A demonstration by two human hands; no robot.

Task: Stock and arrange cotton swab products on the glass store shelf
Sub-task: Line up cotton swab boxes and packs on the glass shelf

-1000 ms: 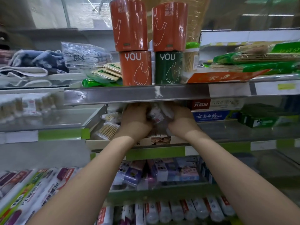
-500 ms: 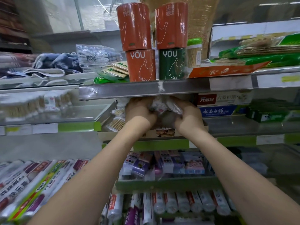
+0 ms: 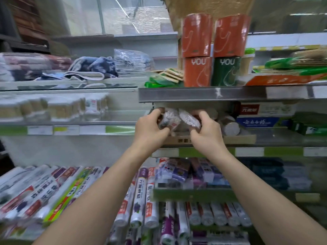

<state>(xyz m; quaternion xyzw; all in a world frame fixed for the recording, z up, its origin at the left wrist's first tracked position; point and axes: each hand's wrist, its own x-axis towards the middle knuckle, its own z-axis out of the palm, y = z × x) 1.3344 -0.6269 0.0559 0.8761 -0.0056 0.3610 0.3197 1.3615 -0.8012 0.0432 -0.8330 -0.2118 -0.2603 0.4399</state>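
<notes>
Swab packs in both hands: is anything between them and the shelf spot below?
Partly. The left hand and right hand grip swab packs under the metal shelf edge. A cardboard tray front sits just below, and swab rolls already lie to the right.

Two hands [image 3: 150,128], two swab packs [image 3: 169,119], four rolls [image 3: 197,71].

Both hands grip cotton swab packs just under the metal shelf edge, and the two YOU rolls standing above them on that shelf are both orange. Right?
Not quite. The head view shows the left hand and right hand gripping cotton swab packs, but only the left YOU roll is orange; the right YOU roll is green.
</notes>
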